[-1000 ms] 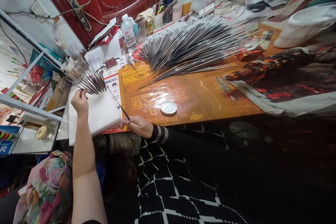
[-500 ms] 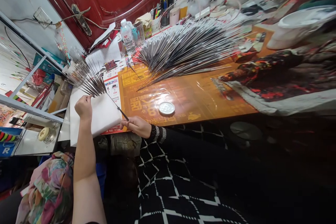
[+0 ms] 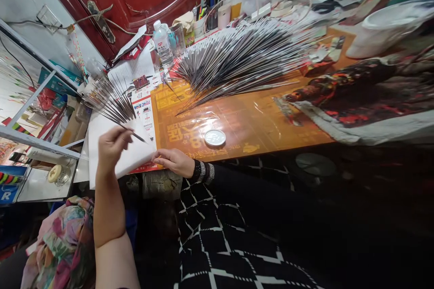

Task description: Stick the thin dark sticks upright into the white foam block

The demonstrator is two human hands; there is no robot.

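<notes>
My left hand [image 3: 111, 146] is closed in a pinch on one thin dark stick [image 3: 135, 136], whose point aims right over a white foam block [image 3: 101, 162]. Several like sticks [image 3: 113, 99] stand fanned out at the block's far edge. At the table's near edge, just right of the block, my right hand [image 3: 173, 161] lies with its fingers stretched left and nothing visible in them. A large fan of the same sticks [image 3: 244, 54] is spread over the orange table [image 3: 257, 122].
A small white round lid [image 3: 215, 137] lies on the table near my right hand. A water bottle [image 3: 162, 45], cups of pens and clutter line the back. A white bowl [image 3: 389, 27] and patterned cloth [image 3: 356, 95] are at right; a glass shelf [image 3: 37, 144] at left.
The single stick has passed from my right hand to my left. My left hand has come down from the fanned sticks towards me; my right hand now lies without it.
</notes>
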